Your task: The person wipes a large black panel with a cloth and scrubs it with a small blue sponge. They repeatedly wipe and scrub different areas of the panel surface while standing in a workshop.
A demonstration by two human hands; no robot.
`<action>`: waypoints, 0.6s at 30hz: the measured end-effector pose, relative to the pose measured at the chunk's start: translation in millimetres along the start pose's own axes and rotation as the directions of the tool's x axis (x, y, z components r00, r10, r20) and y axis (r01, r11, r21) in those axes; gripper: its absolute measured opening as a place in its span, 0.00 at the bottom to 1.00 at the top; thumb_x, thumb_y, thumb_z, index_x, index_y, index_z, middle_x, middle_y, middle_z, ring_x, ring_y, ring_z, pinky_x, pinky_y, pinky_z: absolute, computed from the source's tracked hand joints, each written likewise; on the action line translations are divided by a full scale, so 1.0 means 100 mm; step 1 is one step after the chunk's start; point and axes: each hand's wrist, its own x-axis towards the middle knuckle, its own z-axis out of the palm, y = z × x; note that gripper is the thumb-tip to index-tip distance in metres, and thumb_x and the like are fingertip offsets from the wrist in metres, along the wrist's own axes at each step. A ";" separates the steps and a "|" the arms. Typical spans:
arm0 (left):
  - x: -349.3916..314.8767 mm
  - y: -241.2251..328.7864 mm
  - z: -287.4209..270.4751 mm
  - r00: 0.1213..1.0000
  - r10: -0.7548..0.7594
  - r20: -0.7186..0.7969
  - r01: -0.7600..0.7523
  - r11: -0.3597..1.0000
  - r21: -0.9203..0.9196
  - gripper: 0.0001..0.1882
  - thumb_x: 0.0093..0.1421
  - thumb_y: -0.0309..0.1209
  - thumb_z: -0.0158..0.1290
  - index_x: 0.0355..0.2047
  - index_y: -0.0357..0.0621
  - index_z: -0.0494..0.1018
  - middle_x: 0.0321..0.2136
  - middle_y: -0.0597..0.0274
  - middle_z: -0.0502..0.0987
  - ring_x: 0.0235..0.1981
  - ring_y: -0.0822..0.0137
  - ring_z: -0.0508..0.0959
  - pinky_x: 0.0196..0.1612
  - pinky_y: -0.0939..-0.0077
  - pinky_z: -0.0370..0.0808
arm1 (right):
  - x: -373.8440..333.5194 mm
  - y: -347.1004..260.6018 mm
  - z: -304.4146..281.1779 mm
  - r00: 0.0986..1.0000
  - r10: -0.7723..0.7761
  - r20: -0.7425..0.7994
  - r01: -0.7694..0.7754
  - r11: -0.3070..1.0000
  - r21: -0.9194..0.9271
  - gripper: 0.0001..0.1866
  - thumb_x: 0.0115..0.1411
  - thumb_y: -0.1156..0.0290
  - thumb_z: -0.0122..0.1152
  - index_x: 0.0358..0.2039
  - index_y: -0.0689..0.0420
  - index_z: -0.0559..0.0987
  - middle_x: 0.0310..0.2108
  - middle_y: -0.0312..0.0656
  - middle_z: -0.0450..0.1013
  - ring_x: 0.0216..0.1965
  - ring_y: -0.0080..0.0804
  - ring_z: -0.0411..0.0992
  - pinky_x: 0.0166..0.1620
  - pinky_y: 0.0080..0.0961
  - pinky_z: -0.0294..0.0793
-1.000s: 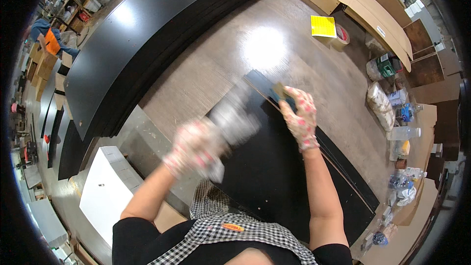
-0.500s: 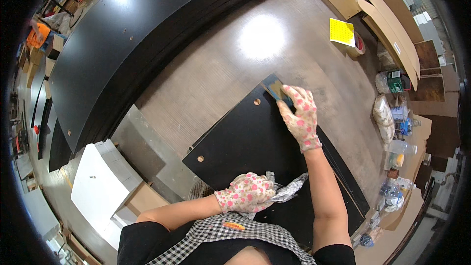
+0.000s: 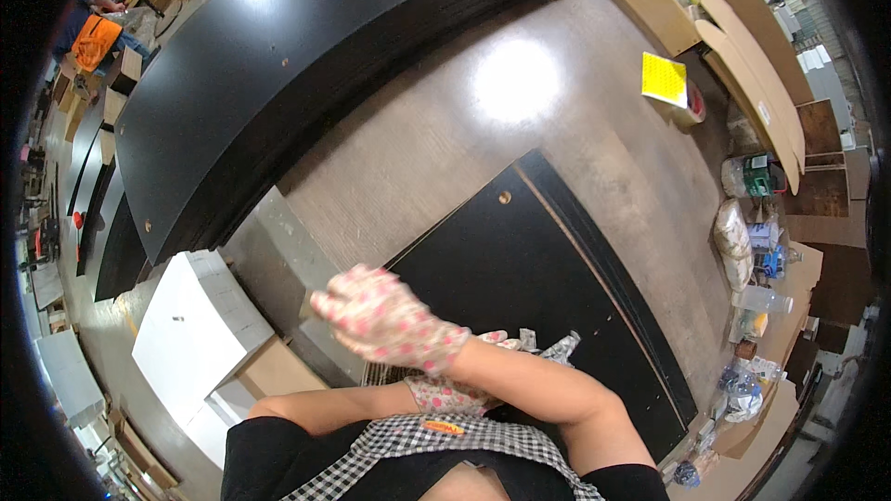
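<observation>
My right hand (image 3: 390, 320), in a white glove with pink flowers, has crossed over my left forearm to the left corner of a black panel (image 3: 492, 264). It is blurred by motion. A tan edge of a small flat block (image 3: 307, 304) shows at its fingertips; the rest is hidden. My left hand (image 3: 445, 396), gloved alike, lies low at the panel's near edge, partly covered by my right arm. It grips a crumpled grey cloth (image 3: 561, 348), whose end sticks out to the right. The panel has a round hole near its far corner and lies on other black pieces.
A tall stack of curved black panels (image 3: 306, 46) stands at the far left of the table (image 3: 418, 158). White boxed panels (image 3: 195, 315) sit at the left. Along the right edge are bottles (image 3: 766, 299), a yellow sheet (image 3: 665, 80) and cardboard (image 3: 756, 83). A person in orange (image 3: 96, 42) is far left.
My right hand has swung from the panel's far corner to the near left, crossing over my left arm. My left hand stays low with the cloth. The whole view has shifted slightly.
</observation>
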 end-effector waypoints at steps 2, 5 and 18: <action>0.10 -0.08 0.00 0.976 0.000 -0.217 0.040 0.983 0.178 0.31 0.67 0.44 0.39 0.66 0.44 0.51 0.67 0.57 0.51 0.67 0.60 0.53 0.70 0.67 0.47 | -0.28 0.23 -0.30 0.930 0.108 -0.352 -0.086 0.993 0.078 0.24 0.49 0.70 0.64 0.48 0.62 0.74 0.41 0.51 0.72 0.44 0.44 0.71 0.49 0.37 0.71; 0.48 -0.49 -0.24 0.938 -0.131 -0.320 0.049 0.967 -0.251 0.29 0.62 0.39 0.45 0.62 0.47 0.58 0.64 0.56 0.56 0.66 0.57 0.55 0.69 0.59 0.50 | -0.93 0.45 -0.68 0.659 0.365 -0.657 -0.284 0.930 0.232 0.25 0.49 0.76 0.65 0.49 0.61 0.74 0.44 0.50 0.72 0.45 0.43 0.72 0.49 0.34 0.72; 0.06 -1.28 -0.67 0.672 -0.359 -0.648 0.424 0.903 -0.060 0.33 0.46 0.25 0.55 0.56 0.48 0.68 0.56 0.49 0.68 0.56 0.45 0.67 0.57 0.54 0.65 | -2.71 0.53 -0.21 0.065 0.396 -0.916 -0.524 0.795 0.306 0.27 0.58 0.77 0.57 0.59 0.59 0.64 0.50 0.46 0.68 0.49 0.37 0.69 0.54 0.34 0.69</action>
